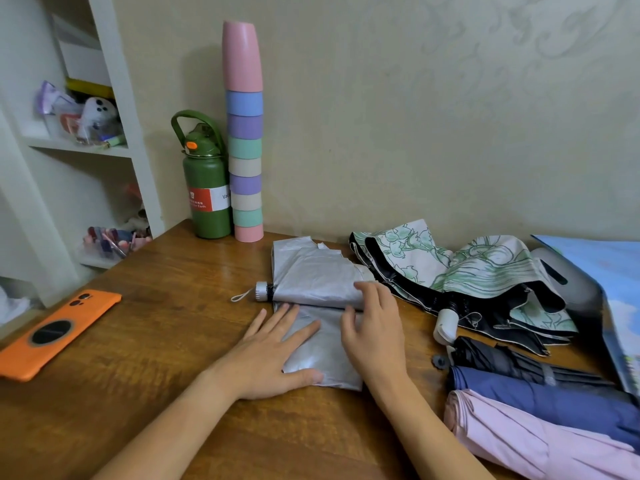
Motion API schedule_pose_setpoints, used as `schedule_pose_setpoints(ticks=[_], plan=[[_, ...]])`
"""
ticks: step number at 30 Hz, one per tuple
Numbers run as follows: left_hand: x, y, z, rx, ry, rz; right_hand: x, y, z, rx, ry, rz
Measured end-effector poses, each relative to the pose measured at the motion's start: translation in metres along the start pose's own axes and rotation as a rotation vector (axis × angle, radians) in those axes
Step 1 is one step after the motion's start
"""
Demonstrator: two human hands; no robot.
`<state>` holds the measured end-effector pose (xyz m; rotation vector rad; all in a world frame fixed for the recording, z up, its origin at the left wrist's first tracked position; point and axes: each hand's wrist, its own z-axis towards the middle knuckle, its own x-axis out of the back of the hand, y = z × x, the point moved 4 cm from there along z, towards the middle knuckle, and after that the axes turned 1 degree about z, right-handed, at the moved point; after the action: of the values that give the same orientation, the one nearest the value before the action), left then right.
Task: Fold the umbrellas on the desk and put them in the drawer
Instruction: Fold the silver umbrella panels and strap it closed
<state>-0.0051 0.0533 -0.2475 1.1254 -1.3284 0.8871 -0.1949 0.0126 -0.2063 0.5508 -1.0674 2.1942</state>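
Hands work side by side on the silver umbrella (313, 289), which lies flat in the middle of the wooden desk (156, 323). The left hand (277, 351) is spread, fingers straight and palm down, pressing the near flap of silver cloth against the desk. The right hand (372, 327) lies just beside it, its fingers loosely bent over the rolled middle of the same umbrella, with the thumb tucked at the fold; whether it pinches the cloth or only rests on it I cannot tell. The umbrella's grey handle (262, 291) sticks out to the left, with a small white wrist loop (241, 296) trailing onto the wood. To the right, touching the silver cloth's edge, sprawls a half-open umbrella with a green floral print (485, 268) and black lining, its white handle pointing towards the near edge. Nearer the person lie three more: a black umbrella (512, 362), a navy umbrella (554, 400) and a pink umbrella (519, 434), packed close together. A blue sheet (620, 271) leans at the far right. At the back against the wall stand a green bottle (207, 188) and, touching it, a tall stack of pastel cups (245, 140). An orange phone (59, 332) lies face down well to the left, near white shelves (86, 147) holding small clutter.
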Motion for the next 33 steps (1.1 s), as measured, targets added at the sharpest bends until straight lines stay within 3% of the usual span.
schedule_pose_setpoints(ticks=[3,6,10,12,15,19,22,26,29,33], plan=[[0.000,0.000,-0.001,-0.006,0.009,-0.004,-0.005,0.003,-0.002,-0.127,-0.190,0.165],[0.005,0.000,-0.003,-0.023,0.052,-0.072,-0.002,0.006,-0.002,-0.217,-0.140,0.303],[0.016,-0.013,-0.004,0.046,0.284,-0.532,0.004,0.006,-0.001,-0.299,-0.122,0.429],[0.018,-0.019,-0.002,0.117,0.362,-0.639,0.007,0.004,-0.002,-0.320,-0.124,0.482],[0.021,-0.024,0.000,0.182,0.483,-0.550,0.010,0.003,-0.002,-0.295,-0.085,0.576],[0.030,-0.040,-0.007,0.324,0.790,-0.591,0.005,0.000,-0.003,-0.225,-0.185,0.651],[0.037,-0.038,-0.012,0.280,0.874,-0.592,0.005,-0.006,-0.005,-0.152,-0.220,0.561],[0.037,-0.022,-0.009,0.060,0.798,-0.556,-0.008,0.000,-0.006,0.045,-0.221,0.142],[0.026,-0.013,0.001,-0.006,0.610,-0.534,-0.022,0.004,-0.012,0.055,-0.447,-0.174],[0.008,-0.007,0.007,0.071,0.258,-0.427,-0.029,0.008,-0.022,0.020,-0.682,-0.339]])
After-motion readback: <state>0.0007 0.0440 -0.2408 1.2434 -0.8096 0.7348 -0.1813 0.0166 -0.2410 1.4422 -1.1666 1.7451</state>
